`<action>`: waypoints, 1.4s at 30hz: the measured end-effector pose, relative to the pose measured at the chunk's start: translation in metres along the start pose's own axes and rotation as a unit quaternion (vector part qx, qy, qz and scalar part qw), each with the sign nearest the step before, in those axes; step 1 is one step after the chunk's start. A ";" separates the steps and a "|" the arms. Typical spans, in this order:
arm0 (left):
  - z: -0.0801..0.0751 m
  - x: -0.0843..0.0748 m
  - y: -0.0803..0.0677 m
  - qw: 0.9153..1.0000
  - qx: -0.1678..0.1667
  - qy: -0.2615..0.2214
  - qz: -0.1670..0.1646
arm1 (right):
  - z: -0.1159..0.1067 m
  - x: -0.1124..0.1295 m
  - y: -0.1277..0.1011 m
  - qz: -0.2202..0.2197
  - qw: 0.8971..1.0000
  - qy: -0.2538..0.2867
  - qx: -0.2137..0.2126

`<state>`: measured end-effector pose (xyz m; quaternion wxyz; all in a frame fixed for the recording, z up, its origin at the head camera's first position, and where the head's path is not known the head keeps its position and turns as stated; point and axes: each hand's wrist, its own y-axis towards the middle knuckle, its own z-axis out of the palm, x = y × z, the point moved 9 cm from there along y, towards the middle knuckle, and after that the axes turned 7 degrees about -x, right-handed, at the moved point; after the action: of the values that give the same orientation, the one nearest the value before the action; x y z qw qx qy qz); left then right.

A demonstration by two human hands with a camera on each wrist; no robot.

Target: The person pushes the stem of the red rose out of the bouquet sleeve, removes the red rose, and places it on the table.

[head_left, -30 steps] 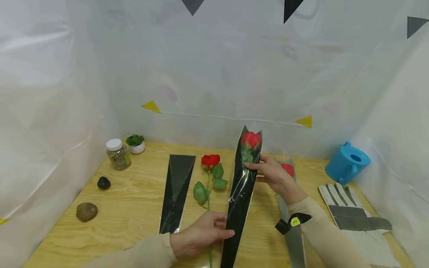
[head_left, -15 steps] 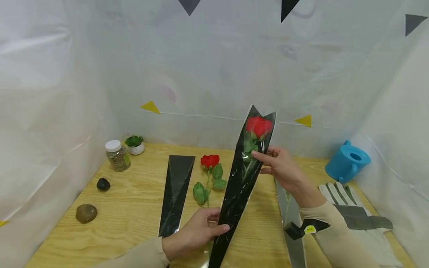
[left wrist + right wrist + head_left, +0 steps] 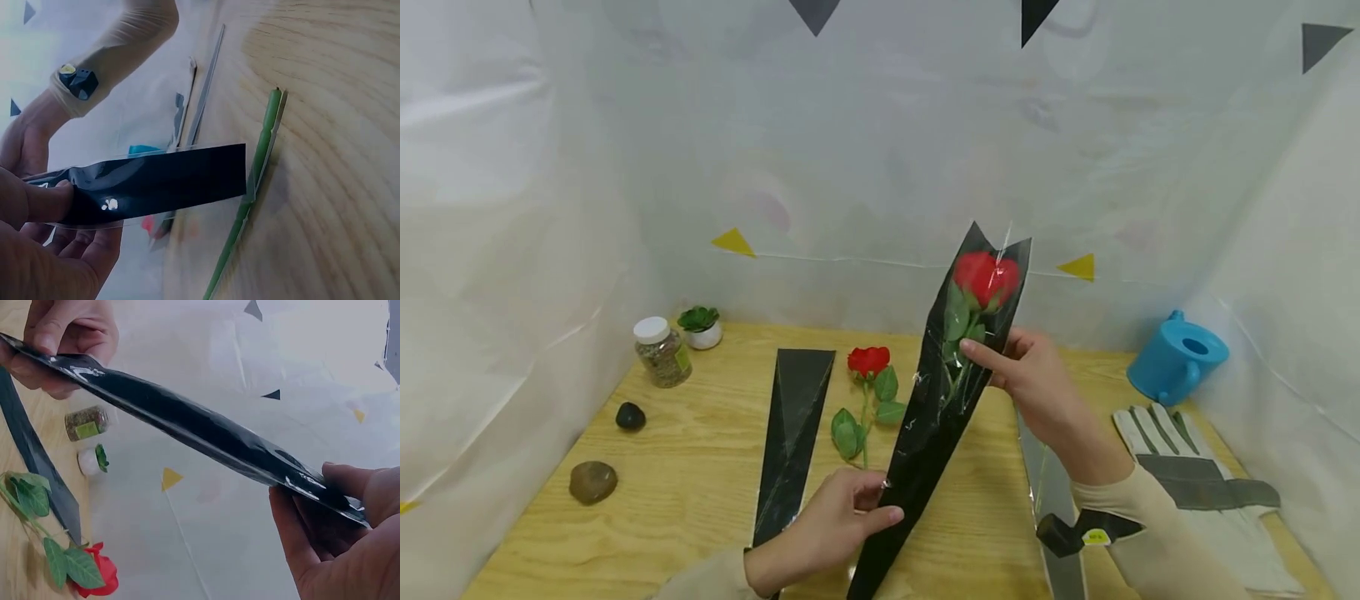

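Both hands hold a black flower sleeve (image 3: 925,442) with a clear front, slanted up to the right above the table. Inside it sits a red rose (image 3: 985,279) with green leaves, its bloom just below the sleeve's pointed top. My left hand (image 3: 831,521) pinches the narrow lower part between thumb and fingers. Higher up, my right hand (image 3: 1037,387) grips the right edge, thumb on the front and fingers behind. A second rose (image 3: 868,362) lies on the table behind the left hand; its green stem (image 3: 240,212) shows in the left wrist view.
A flat black sleeve (image 3: 793,433) lies left of the loose rose. Another sleeve (image 3: 1052,492) lies partly under the right arm. Work gloves (image 3: 1195,483) and a blue watering can (image 3: 1176,362) stand right; a jar (image 3: 662,354), potted succulent (image 3: 702,327) and stones (image 3: 592,482) left.
The sleeve with the rose has risen and tilted further right at its top. My right hand moved up and right with it; my left hand shifted slightly left.
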<state>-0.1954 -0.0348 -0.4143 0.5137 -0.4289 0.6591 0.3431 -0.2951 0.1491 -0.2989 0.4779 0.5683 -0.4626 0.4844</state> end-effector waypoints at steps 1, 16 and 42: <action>-0.001 -0.002 0.000 1.000 -0.004 0.006 0.004 | 0.001 0.002 -0.002 -0.004 1.000 0.001 -0.001; 0.003 -0.009 -0.006 0.997 -0.012 -0.067 0.021 | 0.005 0.010 -0.014 -0.046 0.990 0.119 -0.062; -0.011 -0.009 0.001 0.989 -0.081 -0.125 -0.020 | 0.023 -0.026 -0.022 -0.004 0.995 0.062 -0.073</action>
<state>-0.1997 -0.0423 -0.4024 0.5624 -0.4357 0.5513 0.4357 -0.2739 0.1302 -0.3283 0.5476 0.5029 -0.4637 0.4820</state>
